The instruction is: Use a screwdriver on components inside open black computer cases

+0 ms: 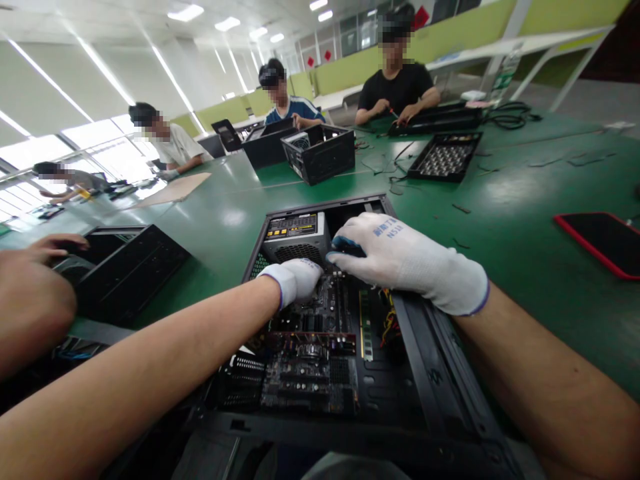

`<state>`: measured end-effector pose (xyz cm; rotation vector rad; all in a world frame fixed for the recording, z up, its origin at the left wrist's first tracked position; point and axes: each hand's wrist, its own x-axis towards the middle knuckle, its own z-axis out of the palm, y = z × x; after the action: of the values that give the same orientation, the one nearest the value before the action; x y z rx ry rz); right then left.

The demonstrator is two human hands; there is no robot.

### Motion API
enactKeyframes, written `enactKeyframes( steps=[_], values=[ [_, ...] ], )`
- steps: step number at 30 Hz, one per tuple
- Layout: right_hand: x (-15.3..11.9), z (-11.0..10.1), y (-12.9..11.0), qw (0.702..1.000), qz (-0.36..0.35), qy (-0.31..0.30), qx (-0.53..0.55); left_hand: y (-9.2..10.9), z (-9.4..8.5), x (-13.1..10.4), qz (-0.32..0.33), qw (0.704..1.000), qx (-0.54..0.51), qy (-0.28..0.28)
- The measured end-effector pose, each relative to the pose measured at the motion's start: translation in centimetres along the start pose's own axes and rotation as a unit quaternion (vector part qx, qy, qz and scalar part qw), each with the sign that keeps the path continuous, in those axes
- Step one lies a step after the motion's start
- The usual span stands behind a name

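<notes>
An open black computer case [425, 373] lies in front of me, with a motherboard [313, 380] inside. My left hand [299, 279], in a white glove, reaches in at the motherboard's far end, beside the power supply [297, 237]; its fingers are curled down and their tips are hidden. My right hand [387, 250], also gloved in white with blue on the finger side, arches over the same corner. Its thumb and fingers come together there, and whatever is between them cannot be made out. A green memory stick [366, 327] lies at the board's right side.
A bundle of coloured cables [389, 323] is in the case's right side. Other cases [320, 153] stand on the green table [225, 220]. A co-worker's hand [63, 243] is at a case [135, 273] on my left. A red-edged black tablet-like object [600, 243] lies right.
</notes>
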<state>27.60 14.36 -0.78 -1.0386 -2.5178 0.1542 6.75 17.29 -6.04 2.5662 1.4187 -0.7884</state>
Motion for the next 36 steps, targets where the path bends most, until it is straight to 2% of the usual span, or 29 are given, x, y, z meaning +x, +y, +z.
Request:
enactKeyframes(
  steps=[13, 36],
  values=[
    [0.13, 0.23, 0.29, 1.0, -0.006, 0.003, 0.009, 0.33, -0.6, -0.44, -0.007, 1.0, -0.001, -0.009],
    [0.03, 0.24, 0.46, 1.0, -0.01, 0.0, -0.004, 0.29, -0.43, -0.13, -0.004, 1.0, -0.003, -0.017]
  ],
)
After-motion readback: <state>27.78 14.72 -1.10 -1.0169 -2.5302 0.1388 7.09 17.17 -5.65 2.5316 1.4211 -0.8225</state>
